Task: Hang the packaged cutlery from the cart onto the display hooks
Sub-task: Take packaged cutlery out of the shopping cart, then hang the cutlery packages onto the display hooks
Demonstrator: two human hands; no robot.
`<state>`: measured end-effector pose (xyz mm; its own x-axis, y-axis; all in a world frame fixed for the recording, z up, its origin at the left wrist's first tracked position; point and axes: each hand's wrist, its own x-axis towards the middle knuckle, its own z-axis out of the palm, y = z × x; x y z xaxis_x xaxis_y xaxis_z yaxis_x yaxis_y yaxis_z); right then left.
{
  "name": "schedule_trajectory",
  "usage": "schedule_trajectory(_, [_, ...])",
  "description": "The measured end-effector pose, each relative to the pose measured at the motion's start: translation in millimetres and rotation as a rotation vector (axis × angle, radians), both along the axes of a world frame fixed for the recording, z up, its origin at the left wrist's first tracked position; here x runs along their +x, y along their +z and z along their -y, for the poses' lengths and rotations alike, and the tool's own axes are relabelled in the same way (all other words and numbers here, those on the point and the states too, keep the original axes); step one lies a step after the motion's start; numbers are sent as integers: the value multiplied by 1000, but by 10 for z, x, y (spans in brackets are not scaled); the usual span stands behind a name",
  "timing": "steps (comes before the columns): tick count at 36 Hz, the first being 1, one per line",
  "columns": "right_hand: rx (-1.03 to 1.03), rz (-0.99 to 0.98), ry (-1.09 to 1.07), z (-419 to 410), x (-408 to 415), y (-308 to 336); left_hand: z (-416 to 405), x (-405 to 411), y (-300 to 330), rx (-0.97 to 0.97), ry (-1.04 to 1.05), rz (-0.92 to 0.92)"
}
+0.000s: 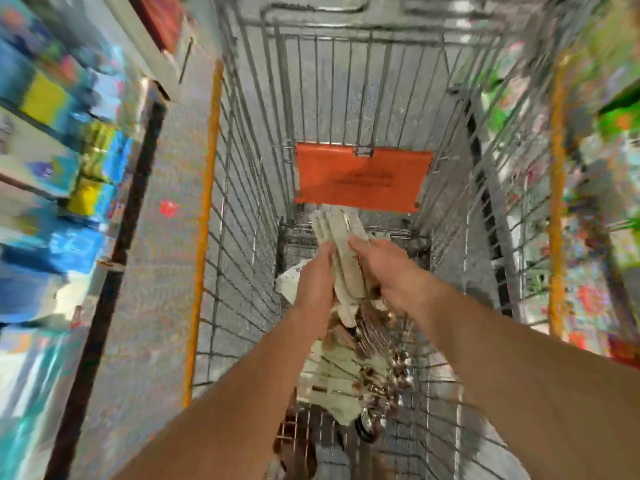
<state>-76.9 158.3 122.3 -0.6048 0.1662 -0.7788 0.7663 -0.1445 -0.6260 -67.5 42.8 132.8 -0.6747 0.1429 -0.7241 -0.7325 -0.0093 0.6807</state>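
Both hands [349, 275] gripping flat card-backed cutlery packs [341, 237], wire-mesh cart [249, 188]

The cart [249, 188] is showing grey wire with orange rails along its top edges, and an orange flap [360, 178] bearing dark print is hanging inside it. The packaged cutlery [341, 237] is showing pale beige cards over brown and silvery pieces. The shelves [52, 140] are blurring into blue, yellow and teal; the floor [162, 237] is looking speckled grey.
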Motion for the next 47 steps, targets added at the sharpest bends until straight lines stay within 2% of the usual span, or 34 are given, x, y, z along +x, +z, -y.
schedule_trajectory(3, [-51,-44,6,33,-122,112,-4,-98,182,217,16,59])
schedule_trajectory(6, [-56,-173,71,137,-119,735,142,-108,699,373,14,10])
schedule_trajectory(8, [-43,-235,113,145,-114,1072,272,-119,962,392,6,-31])
schedule_trajectory(15, [-96,-360,251,420,80,1860,629,98,1691,346,81,-178])
schedule_trajectory(21, [-32,-441,361,1020,443,2346,1220,561,2112,268,166,-311])
schedule_trajectory(26, [-185,-479,512,1531,965,2615,1869,1118,2399,181,329,-473])
schedule_trajectory(29, [-278,-458,723,1864,1315,2716,2285,1519,2592,122,404,-553])
schedule_trajectory(38, [-403,-528,981,3155,2288,2952,3465,2872,2980,29,595,-618])
schedule_trajectory(47, [-400,-533,1156,4302,2981,3027,4301,4048,3196,-2,680,-591])
